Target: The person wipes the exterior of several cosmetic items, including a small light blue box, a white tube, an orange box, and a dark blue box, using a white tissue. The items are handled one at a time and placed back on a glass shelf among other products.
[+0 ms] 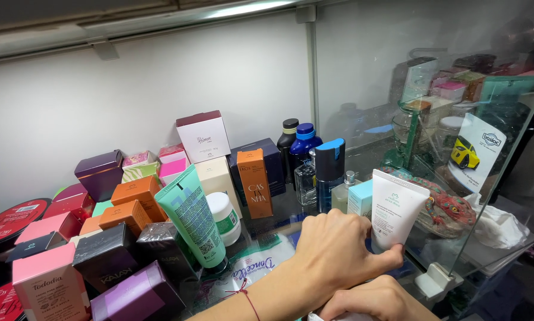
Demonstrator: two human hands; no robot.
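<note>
White cream tube (396, 211), standing cap-down, flat crimp up; pinched low between left hand (333, 249) thumb and fingers (353, 223).

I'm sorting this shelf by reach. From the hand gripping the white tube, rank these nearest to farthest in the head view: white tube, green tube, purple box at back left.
1. White squeeze tube: held in the left hand, right side.
2. Green squeeze tube: upright, centre-left.
3. Purple faceted box: back left.
</note>
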